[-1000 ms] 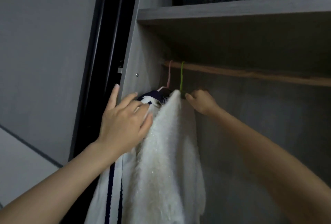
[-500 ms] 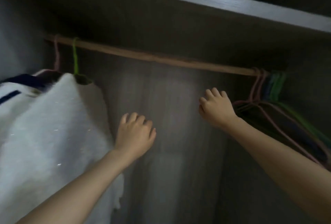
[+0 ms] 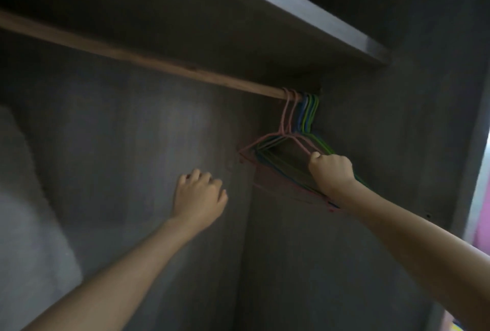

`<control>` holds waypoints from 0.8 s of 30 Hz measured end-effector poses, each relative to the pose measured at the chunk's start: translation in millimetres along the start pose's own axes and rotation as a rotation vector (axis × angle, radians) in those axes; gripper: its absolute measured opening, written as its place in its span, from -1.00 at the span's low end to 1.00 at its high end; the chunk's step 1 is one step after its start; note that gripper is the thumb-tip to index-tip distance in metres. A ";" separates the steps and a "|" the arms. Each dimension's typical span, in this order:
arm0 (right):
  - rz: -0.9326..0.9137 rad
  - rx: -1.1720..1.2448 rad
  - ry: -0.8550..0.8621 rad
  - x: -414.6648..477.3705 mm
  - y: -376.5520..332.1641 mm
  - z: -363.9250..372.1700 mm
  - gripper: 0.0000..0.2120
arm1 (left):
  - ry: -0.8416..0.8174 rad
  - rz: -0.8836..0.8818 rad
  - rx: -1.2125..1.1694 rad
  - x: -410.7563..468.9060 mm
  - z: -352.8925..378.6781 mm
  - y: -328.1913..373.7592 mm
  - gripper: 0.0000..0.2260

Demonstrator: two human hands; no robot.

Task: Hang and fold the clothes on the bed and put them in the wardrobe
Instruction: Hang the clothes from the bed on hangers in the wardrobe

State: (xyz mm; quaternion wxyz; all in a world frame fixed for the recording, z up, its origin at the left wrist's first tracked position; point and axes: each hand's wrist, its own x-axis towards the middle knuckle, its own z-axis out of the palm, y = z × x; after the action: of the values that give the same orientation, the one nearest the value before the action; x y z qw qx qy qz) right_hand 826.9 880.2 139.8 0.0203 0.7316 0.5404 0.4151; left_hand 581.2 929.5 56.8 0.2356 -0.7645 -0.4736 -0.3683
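The inside of a dark grey wooden wardrobe [image 3: 132, 132] is seen, with a thick grey shelf [image 3: 291, 4] across the top. Under it a long brown wooden rail [image 3: 159, 61] is fixed, running left to right. A tight bunch of thin pink, blue and green wire hangers [image 3: 307, 116] is hung at the far right end of the rail, to the right of both hands. The right hand [image 3: 332, 174] is the nearer one and is curled tight round the sloping wire of the front pink hanger [image 3: 303, 145]. The left hand [image 3: 198, 194] is held lower and well apart to the left, loosely curled, with nothing in it. No clothes can be clearly made out. It is judged that the hook must be lifted up off the rail, then drawn out toward the person
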 end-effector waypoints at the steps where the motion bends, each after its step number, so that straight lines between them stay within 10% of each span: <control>1: 0.018 0.043 0.016 0.9 2.4 -1.3 -0.79 | 0.004 0.003 -0.008 1.1 0.5 -1.3 -0.76; 15: 0.069 0.313 0.078 -77.7 -8.4 -7.1 -0.90 | 0.129 -0.096 -0.172 -28.6 22.7 -22.4 -0.30; 20: 0.086 0.197 0.040 -171.4 -5.5 2.5 -0.83 | -0.167 -0.061 -0.240 -68.4 48.2 5.0 -0.25; 24: 0.027 0.087 0.089 -235.9 17.7 0.8 -0.88 | -0.444 0.079 -0.497 -103.5 70.1 36.6 -0.60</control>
State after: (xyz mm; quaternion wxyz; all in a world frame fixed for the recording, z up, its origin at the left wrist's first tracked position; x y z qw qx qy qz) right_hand 824.3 682.6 9.7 -0.0413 0.7200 0.5483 0.4233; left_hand 609.0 906.2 -68.4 -0.0526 -0.8780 -0.3790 -0.2876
